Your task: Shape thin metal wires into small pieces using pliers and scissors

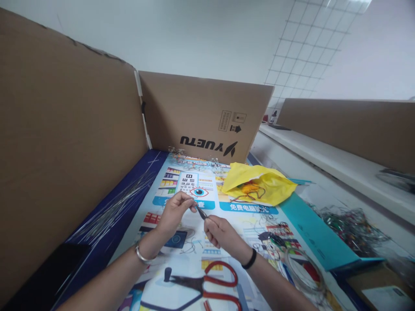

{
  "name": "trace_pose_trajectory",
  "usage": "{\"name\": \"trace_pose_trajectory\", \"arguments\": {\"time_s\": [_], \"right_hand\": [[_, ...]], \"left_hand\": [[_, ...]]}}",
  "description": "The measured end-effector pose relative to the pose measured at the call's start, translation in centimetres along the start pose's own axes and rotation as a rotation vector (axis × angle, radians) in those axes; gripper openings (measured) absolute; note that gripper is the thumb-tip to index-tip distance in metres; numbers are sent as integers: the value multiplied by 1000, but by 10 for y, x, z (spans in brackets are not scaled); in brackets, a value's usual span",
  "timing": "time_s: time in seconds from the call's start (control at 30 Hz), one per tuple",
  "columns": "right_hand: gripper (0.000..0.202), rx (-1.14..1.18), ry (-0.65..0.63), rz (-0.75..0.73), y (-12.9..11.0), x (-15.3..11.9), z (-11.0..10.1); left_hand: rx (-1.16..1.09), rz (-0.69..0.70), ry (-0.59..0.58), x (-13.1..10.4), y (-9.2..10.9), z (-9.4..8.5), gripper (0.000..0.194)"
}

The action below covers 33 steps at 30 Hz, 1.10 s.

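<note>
So, from the head camera, we have the red-handled scissors [197, 284] lying in the foreground, and just beyond them, the action! A slim, dark tool [201, 212] is up between the two hands, slanting, narrow and pointed at its far end, wider toward the near end, with a dull, dark grey, metallic look. Its rear part vanishes into the fist.

The right hand [222, 233] is curled firmly round that rear part, beyond the scissors and a little to their right. The left hand [175, 211], beyond the scissors and to their left, has thumb and fingertips drawn together right at the tool's tip; what sits in that pinch is too small to tell.

Under it all, a colourful printed sheet [191, 259]. Beyond the scissors and to the right, a yellow pouch [275, 185] gapes, something orange [251, 188] at its mouth. Right of the scissors, a loose wire coil [319, 276].
</note>
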State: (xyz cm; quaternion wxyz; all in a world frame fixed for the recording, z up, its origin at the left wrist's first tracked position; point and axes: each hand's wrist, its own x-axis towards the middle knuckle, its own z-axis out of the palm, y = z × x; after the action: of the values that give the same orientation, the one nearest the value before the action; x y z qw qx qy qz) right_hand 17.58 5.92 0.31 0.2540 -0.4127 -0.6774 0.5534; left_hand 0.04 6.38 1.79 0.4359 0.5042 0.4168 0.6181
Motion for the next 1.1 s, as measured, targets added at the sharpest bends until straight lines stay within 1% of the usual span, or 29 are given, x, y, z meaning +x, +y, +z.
{"name": "trace_pose_trajectory", "arguments": {"time_s": [0.1,0.2,0.3,0.43,0.6,0.73,1.1], "right_hand": [[29,-65,54,-48,5,2,0],[29,-164,110,-105,12,5,-1],[30,-248,148,-142,15,5,0],[29,-334,185,-163,12,4,1],[29,-413,205,-202,11,4,2],[29,-450,223,-205,13,6,1],[29,-487,200,-215,13,4,-1]], "left_hand": [[-18,-56,3,1,-1,2,10],[-23,-84,25,2,-3,3,13],[-28,-80,72,2,-3,5,14],[-5,-51,117,0,-2,6,13],[48,7,103,-2,-3,8,11],[72,11,89,-2,-5,8,10],[146,42,20,1,-12,2,11]]}}
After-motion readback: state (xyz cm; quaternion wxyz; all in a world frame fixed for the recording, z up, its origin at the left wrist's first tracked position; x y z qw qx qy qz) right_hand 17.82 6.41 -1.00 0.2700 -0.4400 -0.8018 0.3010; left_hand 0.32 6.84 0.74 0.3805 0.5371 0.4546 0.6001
